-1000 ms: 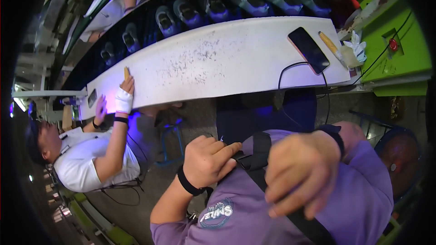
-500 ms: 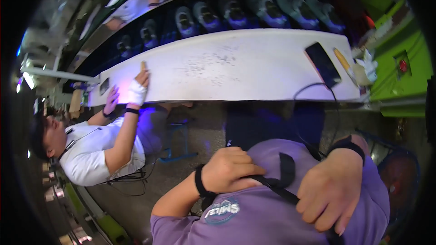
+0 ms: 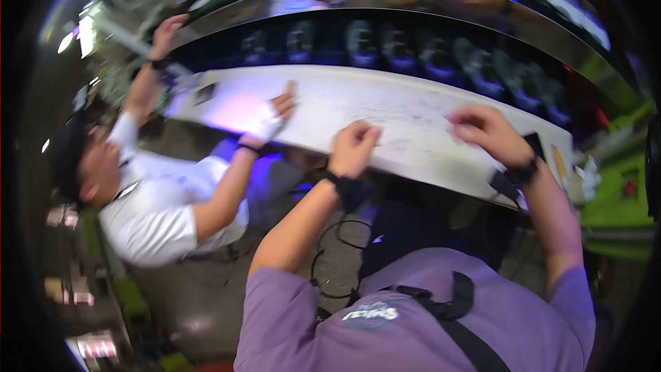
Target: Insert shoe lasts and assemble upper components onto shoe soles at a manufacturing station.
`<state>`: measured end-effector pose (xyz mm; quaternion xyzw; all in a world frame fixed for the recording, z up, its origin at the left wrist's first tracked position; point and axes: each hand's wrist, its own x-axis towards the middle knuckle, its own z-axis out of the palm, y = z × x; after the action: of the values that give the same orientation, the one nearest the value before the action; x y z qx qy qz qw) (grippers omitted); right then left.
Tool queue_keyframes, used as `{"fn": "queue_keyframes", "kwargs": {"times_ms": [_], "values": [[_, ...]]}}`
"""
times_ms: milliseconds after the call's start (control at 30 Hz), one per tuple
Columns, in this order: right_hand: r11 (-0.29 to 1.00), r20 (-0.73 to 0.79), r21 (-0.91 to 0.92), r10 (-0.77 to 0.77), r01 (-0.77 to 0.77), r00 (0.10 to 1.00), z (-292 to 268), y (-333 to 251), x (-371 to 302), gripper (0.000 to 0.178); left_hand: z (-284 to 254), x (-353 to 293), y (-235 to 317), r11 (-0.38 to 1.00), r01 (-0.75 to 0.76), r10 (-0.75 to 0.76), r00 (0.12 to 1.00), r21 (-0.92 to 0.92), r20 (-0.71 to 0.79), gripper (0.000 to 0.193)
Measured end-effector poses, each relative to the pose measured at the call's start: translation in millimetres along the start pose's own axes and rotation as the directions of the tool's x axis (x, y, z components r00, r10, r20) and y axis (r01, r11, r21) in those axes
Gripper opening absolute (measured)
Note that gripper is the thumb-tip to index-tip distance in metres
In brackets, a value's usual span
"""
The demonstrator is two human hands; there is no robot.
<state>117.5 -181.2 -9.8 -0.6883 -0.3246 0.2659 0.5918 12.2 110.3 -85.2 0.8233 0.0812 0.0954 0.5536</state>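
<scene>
Both of my hands are raised over the long white table [image 3: 330,86], blurred by motion. My left hand [image 3: 354,148] is above its near edge, thumb and fingers drawn together, with nothing visible in them. To the right, my right hand [image 3: 490,134] hangs above the tabletop, fingers bent and apart from the thumb, holding nothing. Dark marks or small bits [image 3: 403,120] lie on the tabletop between the hands. A black phone [image 3: 535,143] is partly hidden behind my right wrist. Across my purple shirt runs a black strap [image 3: 471,341], which neither hand touches.
Beyond the table stands a row of shoes [image 3: 361,41]. A yellow-orange tool [image 3: 558,160] and crumpled white material [image 3: 586,178] lie at the right, by a green machine [image 3: 620,200]. At left, a co-worker in white [image 3: 162,217] reaches over the table. A cable [image 3: 320,262] loops below.
My hands have left the black strap and moved forward over the table. The view has shifted. The co-worker's far arm has risen towards the row of shoes.
</scene>
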Motion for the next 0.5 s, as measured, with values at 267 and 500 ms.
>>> {"fn": "queue_keyframes", "kwargs": {"times_ms": [267, 500], "values": [[0.702, -0.269, -0.643, 0.168, -0.307, 0.948, -0.3, 108.0, 212.7, 0.094, -8.9, -19.4, -63.3, 0.888, -0.44, 0.45, 0.892, 0.135, -0.046, 0.012], [0.679, -0.27, -0.66, 0.185, -0.322, 0.945, -13.6, 164.2, 368.2, 0.074, -44.2, -11.4, -65.5, 0.747, -0.623, 0.634, 0.773, 0.231, 0.034, 0.022]]}}
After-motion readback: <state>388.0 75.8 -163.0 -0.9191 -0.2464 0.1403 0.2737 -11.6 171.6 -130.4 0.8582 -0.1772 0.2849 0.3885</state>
